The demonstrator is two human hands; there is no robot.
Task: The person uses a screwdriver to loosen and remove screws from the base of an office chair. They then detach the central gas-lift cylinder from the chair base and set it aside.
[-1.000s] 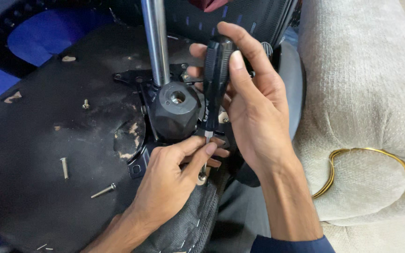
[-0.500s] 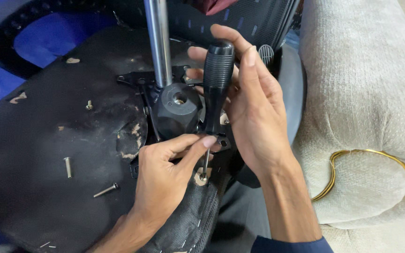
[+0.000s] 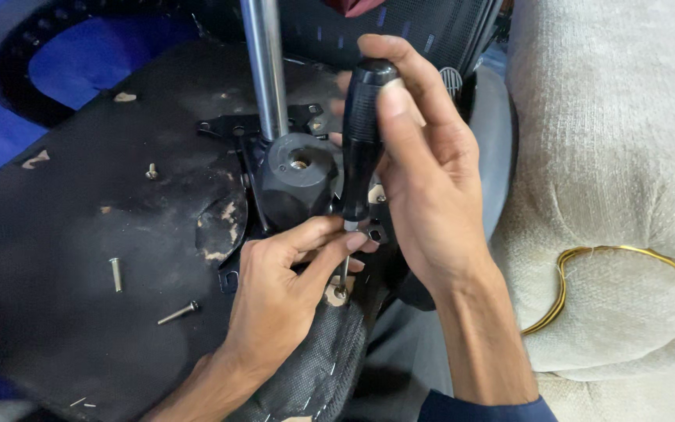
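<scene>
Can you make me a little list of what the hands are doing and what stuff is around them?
Right hand: wrapped around the black handle of a screwdriver, held nearly upright
Left hand: fingertips pinch the thin metal shaft near the tip
Tip: sits on a screw at the edge of the black chair underside
Middle: black mechanism block with a shiny metal post
Loose bolts: two lying on the underside, left of the hands
Right side: beige sofa arm with a gold wire loop

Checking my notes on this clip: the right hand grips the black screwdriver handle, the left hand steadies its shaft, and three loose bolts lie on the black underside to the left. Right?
Not quite. The head view shows two loose bolts lying there, not three; a third screw stands seated in the black underside. The right hand does grip the screwdriver handle, and the left hand steadies the shaft.
</scene>
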